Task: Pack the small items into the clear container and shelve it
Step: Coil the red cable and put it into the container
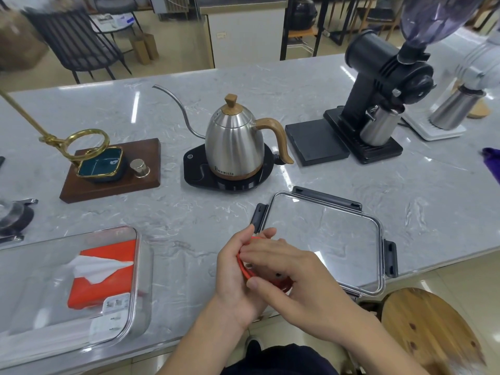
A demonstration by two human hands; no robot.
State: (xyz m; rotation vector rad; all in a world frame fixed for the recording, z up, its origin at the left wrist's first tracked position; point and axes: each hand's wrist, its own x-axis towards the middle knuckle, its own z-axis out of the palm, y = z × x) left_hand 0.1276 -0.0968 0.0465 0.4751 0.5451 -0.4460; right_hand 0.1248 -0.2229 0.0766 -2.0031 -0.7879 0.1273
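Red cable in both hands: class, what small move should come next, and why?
Probably carry the red cable left and lay it in the clear container. Both the left hand and right hand hold it coiled, the container is open, and its lid lies apart.

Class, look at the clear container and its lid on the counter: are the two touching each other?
Apart. The head view shows the clear container at the left and the lid at the right, with bare counter between them.
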